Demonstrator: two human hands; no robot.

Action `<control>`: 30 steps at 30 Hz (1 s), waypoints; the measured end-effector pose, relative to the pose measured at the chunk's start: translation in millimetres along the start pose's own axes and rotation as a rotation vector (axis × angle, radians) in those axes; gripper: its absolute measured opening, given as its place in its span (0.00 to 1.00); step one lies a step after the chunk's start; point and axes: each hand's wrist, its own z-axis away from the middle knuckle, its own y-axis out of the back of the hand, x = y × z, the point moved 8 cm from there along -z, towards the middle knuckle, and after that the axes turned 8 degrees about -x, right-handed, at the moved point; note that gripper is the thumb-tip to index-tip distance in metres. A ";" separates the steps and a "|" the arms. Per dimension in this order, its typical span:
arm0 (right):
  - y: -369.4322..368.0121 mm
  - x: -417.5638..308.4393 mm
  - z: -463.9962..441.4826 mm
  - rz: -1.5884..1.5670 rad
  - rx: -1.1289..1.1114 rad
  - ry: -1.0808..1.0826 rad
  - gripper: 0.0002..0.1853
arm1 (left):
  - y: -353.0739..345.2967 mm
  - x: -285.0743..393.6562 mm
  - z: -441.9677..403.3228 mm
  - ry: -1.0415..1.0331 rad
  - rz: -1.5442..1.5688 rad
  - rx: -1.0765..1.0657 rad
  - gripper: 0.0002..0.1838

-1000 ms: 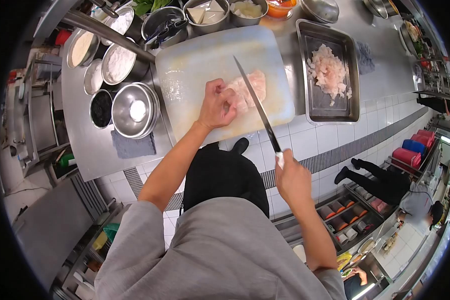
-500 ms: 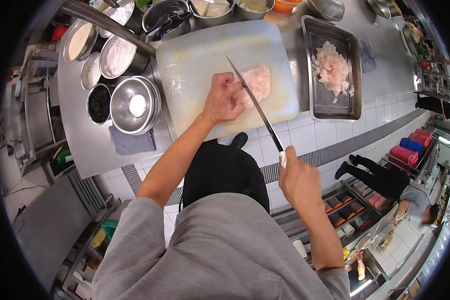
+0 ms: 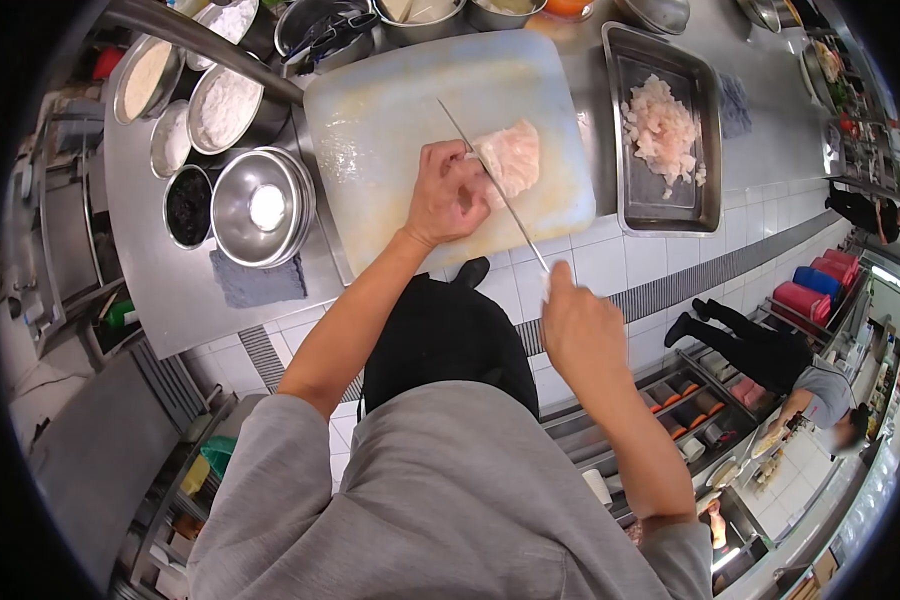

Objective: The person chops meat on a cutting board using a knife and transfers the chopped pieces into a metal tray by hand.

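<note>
On the pale cutting board (image 3: 370, 130) lies a piece of pinkish-white raw meat or fish (image 3: 515, 158). My left hand (image 3: 448, 195) is on its left end, fingers curled and pressed on it. My right hand (image 3: 582, 325) is closed round the white handle of a long knife (image 3: 498, 190). The blade lies slantwise across the piece, right beside my left fingertips, its tip pointing up and left. Part of the piece is hidden beneath my left hand. To the right, a metal tray (image 3: 710, 190) holds small chopped pieces (image 3: 660, 128) of similar colour.
Nested steel bowls (image 3: 260, 210) sit left of the board on a dark grey cloth (image 3: 260, 280). Bowls of white powder (image 3: 225, 110) stand behind them, and a metal rail (image 3: 200, 45) crosses the upper left. A person (image 3: 770, 350) is at the far right.
The knife has swung flatter onto the piece and its tip has shifted left. My right hand has moved up slightly over the last half second. My left hand keeps its curled hold.
</note>
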 end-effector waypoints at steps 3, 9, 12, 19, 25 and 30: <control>0.7 -5.1 -23.4 -0.018 0.033 0.043 0.05 | 1.1 0.1 -1.3 -0.004 -0.003 0.001 0.28; -2.4 6.2 -5.6 -0.077 -0.149 -0.019 0.10 | 0.8 -0.4 1.9 0.017 0.000 -0.005 0.27; -21.6 1.4 -41.1 -0.144 -0.075 0.027 0.11 | -0.6 -5.0 1.8 0.034 -0.007 -0.021 0.26; -10.6 9.4 -5.9 -0.099 -0.176 -0.023 0.11 | -2.3 -3.8 0.7 0.032 -0.005 -0.033 0.28; -33.5 -0.4 -63.6 -0.143 0.047 0.079 0.14 | -3.3 -7.6 2.8 0.042 0.032 -0.003 0.26; -37.7 20.3 -29.7 -0.166 -0.095 0.040 0.12 | -4.9 -11.7 5.2 0.080 0.019 -0.013 0.26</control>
